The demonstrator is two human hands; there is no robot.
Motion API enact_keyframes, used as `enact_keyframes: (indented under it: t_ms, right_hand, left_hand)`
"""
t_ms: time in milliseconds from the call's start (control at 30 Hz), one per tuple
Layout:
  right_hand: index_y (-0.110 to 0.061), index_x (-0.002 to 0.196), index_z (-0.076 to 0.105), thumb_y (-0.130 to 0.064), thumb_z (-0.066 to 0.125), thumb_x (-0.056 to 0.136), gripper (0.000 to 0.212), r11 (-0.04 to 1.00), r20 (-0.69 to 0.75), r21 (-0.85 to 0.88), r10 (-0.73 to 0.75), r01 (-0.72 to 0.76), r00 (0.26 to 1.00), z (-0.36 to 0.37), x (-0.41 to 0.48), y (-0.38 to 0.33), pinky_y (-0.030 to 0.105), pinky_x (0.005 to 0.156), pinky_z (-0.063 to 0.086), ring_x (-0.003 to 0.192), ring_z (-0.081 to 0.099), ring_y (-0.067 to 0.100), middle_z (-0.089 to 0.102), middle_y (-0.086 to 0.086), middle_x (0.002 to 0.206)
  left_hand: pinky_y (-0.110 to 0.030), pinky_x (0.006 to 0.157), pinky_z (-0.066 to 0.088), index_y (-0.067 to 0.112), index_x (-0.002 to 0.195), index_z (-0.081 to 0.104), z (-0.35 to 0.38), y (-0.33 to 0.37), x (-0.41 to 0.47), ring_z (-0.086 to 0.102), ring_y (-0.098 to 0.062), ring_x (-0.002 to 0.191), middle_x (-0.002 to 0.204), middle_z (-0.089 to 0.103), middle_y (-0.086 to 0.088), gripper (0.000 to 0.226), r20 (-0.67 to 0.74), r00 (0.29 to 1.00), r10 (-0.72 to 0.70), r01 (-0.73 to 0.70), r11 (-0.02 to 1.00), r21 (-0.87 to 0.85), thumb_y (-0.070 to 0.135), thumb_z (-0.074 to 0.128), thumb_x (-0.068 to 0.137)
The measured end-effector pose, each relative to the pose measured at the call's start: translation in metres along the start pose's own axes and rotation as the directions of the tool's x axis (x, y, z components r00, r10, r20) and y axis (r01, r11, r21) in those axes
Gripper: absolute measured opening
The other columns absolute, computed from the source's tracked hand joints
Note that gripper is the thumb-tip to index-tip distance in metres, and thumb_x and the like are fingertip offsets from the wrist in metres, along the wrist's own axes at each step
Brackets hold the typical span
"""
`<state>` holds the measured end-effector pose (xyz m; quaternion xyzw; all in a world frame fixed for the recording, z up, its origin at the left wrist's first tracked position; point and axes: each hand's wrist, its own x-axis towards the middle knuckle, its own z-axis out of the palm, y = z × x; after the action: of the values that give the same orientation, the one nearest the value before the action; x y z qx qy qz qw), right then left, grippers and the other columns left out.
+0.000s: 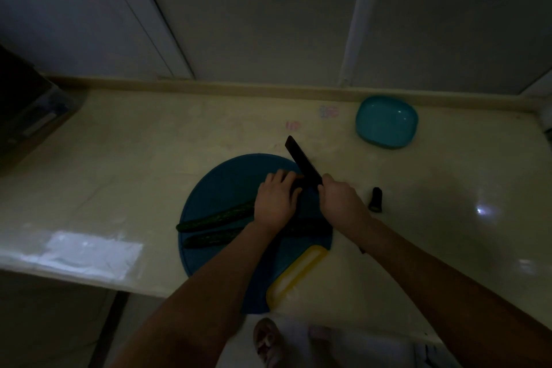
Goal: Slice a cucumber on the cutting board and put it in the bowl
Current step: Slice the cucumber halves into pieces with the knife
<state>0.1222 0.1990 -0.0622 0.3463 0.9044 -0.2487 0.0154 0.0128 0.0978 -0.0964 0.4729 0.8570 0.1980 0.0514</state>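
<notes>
In the dim head view, a round blue plastic cutting board with a yellow handle is seen lying on a pale, glossy countertop, near its front edge; two long dark-green cucumbers are laid on it side by side, slanting up to the right; the farther cucumber is held down by the left hand, whose fingers are curled over its right part; the nearer cucumber is partly hidden under the left forearm. A black-bladed knife is gripped at its handle by the right hand, fingers wrapped round it; the blade is pointed away and leftward, past the board's far rim, just beside the left fingertips; it appears to meet the held cucumber, though this cannot be made out in the darkness. A short cut cucumber stub is left on the countertop just right of the right hand; a teal rounded-square plastic bowl is set at the far right, well apart from the board.
</notes>
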Motion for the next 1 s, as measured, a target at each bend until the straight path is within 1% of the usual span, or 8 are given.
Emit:
enact_keyframes:
  t_ms: [67, 167, 367, 433, 500, 600, 933, 1000]
  right_hand:
    - [0.002, 0.100, 0.053, -0.013, 0.036, 0.098, 0.023, 0.999, 0.008, 0.039, -0.009, 0.009, 1.000, 0.000, 0.003, 0.002, 0.028, 0.059, 0.032, 0.060, 0.044, 0.019, 0.063, 0.021, 0.083]
    - [-0.005, 0.092, 0.050, -0.011, 0.037, 0.098, 0.015, 0.997, 0.045, 0.077, -0.017, 0.013, 0.999, -0.002, 0.004, 0.004, 0.027, 0.057, 0.029, 0.049, 0.032, 0.008, 0.051, 0.007, 0.067]
    - [-0.011, 0.088, 0.045, -0.011, 0.037, 0.098, 0.013, 0.991, 0.043, 0.130, -0.042, 0.036, 0.998, 0.003, 0.003, 0.003, 0.026, 0.049, 0.025, 0.047, 0.029, 0.004, 0.033, -0.006, 0.056]
    - [-0.003, 0.094, 0.051, -0.011, 0.036, 0.098, 0.018, 0.990, 0.030, 0.140, -0.024, 0.020, 0.999, 0.008, 0.002, 0.002, 0.021, 0.046, 0.023, 0.048, 0.028, 0.003, 0.037, -0.004, 0.058]
    - [0.002, 0.099, 0.052, -0.012, 0.035, 0.099, 0.022, 0.991, 0.032, 0.131, -0.014, 0.010, 0.999, 0.010, 0.000, 0.001, 0.025, 0.051, 0.028, 0.051, 0.035, 0.010, 0.055, 0.011, 0.069]
    - [0.003, 0.101, 0.053, -0.012, 0.035, 0.099, 0.023, 0.992, 0.020, 0.126, -0.010, 0.007, 1.000, 0.009, -0.003, 0.001, 0.026, 0.056, 0.029, 0.063, 0.044, 0.018, 0.062, 0.022, 0.084]
    - [0.003, 0.098, 0.053, -0.012, 0.035, 0.099, 0.023, 0.985, -0.011, 0.170, 0.017, -0.015, 1.000, 0.008, -0.013, 0.003, 0.027, 0.051, 0.027, 0.050, 0.032, 0.006, 0.059, 0.017, 0.078]
    - [0.002, 0.098, 0.053, -0.013, 0.035, 0.099, 0.023, 0.983, -0.012, 0.181, 0.022, -0.019, 1.000, 0.005, -0.014, 0.001, 0.026, 0.054, 0.029, 0.052, 0.036, 0.011, 0.057, 0.016, 0.077]
  left_hand:
    - [-0.035, 0.067, 0.041, 0.016, 0.110, 0.059, -0.001, 0.001, 0.000, 0.051, -0.026, 0.086, 0.100, 0.058, -0.009, 0.022, 0.005, 1.000, -0.007, 0.007, 1.000, -0.013, 0.024, 0.055, 0.090]
    - [-0.035, 0.067, 0.041, 0.016, 0.111, 0.059, -0.002, 0.001, 0.000, 0.051, -0.026, 0.087, 0.099, 0.057, -0.008, 0.022, 0.005, 1.000, -0.001, 0.001, 1.000, -0.025, 0.024, 0.055, 0.090]
    - [-0.035, 0.069, 0.041, 0.017, 0.115, 0.059, -0.002, 0.001, 0.000, 0.050, -0.025, 0.089, 0.102, 0.057, -0.008, 0.025, 0.014, 1.000, -0.009, 0.010, 0.999, -0.041, 0.025, 0.054, 0.091]
    - [-0.035, 0.069, 0.041, 0.017, 0.115, 0.059, -0.002, 0.000, 0.000, 0.050, -0.025, 0.089, 0.102, 0.057, -0.008, 0.025, 0.022, 1.000, -0.007, 0.008, 0.999, -0.043, 0.025, 0.054, 0.091]
    - [-0.035, 0.069, 0.041, 0.017, 0.116, 0.058, -0.002, 0.000, 0.000, 0.050, -0.026, 0.090, 0.103, 0.056, -0.009, 0.026, 0.029, 1.000, -0.007, 0.008, 0.999, -0.040, 0.024, 0.054, 0.091]
    - [-0.035, 0.072, 0.040, 0.017, 0.117, 0.056, -0.005, 0.001, 0.000, 0.049, -0.026, 0.092, 0.105, 0.055, -0.010, 0.027, 0.053, 0.999, -0.004, 0.006, 0.999, -0.035, 0.022, 0.052, 0.092]
    - [-0.037, 0.076, 0.039, 0.016, 0.119, 0.056, -0.005, 0.006, -0.004, 0.048, -0.027, 0.096, 0.107, 0.055, -0.013, 0.027, 0.044, 0.996, -0.072, 0.073, 0.997, -0.024, 0.021, 0.052, 0.092]
    - [-0.037, 0.076, 0.039, 0.015, 0.119, 0.056, -0.005, 0.007, -0.004, 0.048, -0.028, 0.097, 0.108, 0.055, -0.013, 0.028, 0.033, 0.995, -0.093, 0.094, 0.995, -0.020, 0.021, 0.052, 0.093]
